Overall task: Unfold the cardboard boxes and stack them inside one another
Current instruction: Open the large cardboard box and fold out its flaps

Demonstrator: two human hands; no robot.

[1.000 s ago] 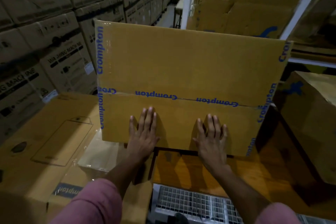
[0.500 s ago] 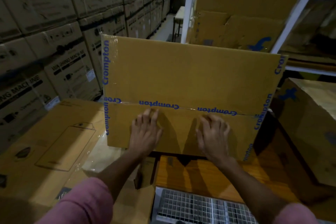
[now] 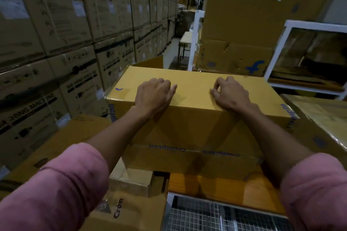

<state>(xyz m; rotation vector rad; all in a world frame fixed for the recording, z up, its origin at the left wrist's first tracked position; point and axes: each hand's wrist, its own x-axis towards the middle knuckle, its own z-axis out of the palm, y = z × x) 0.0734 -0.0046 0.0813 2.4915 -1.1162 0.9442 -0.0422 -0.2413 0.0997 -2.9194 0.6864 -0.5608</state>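
- Both hands lie on top of the cardboard box [image 3: 197, 97]: the left hand [image 3: 155, 94] near its left end, the right hand [image 3: 231, 95] near its right end, well apart from each other.
- Neither hand grips anything; the fingers are loosely curled, knuckles up, palms pressing on the top panel close to its near edge.
- That box is opened out into full shape and sits on a wooden surface [image 3: 221, 187], with its taped seam on the side facing the person and a flap [image 3: 150, 63] sticking up at its far left corner.
- Judged from this, the step in hand is turning or settling the opened box so its open side faces up, ready to take another box.
- To do it well, the person should keep the hands wide and the push even, so the thin walls do not buckle or skew.
- Flaps should be folded outward before nesting, or they could block the next box.
- A flat box [image 3: 62, 146] lies just beside the left edge of the surface; stacked cartons [image 3: 56, 24] line the left wall.
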